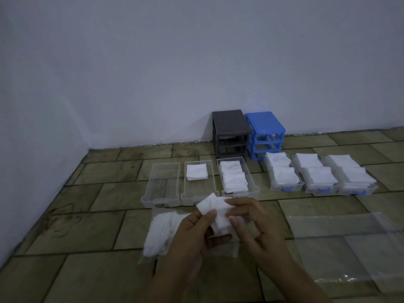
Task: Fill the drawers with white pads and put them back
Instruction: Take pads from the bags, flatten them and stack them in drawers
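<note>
White pads point(218, 215) pinched between both hands' fingers, left hand point(192, 235) and right hand point(255, 226); clear bag point(161, 232) on the floor beneath.

Partly hidden and cropped
Hands cover part of the pad bag point(160, 231); clear plastic sheet point(349, 243) runs off the right edge

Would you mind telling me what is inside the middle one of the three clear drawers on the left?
The middle clear drawer holds one small stack of white pads at its far end; the near part is bare. How many pads are in the stack cannot be counted, since the top one covers the rest.
</note>
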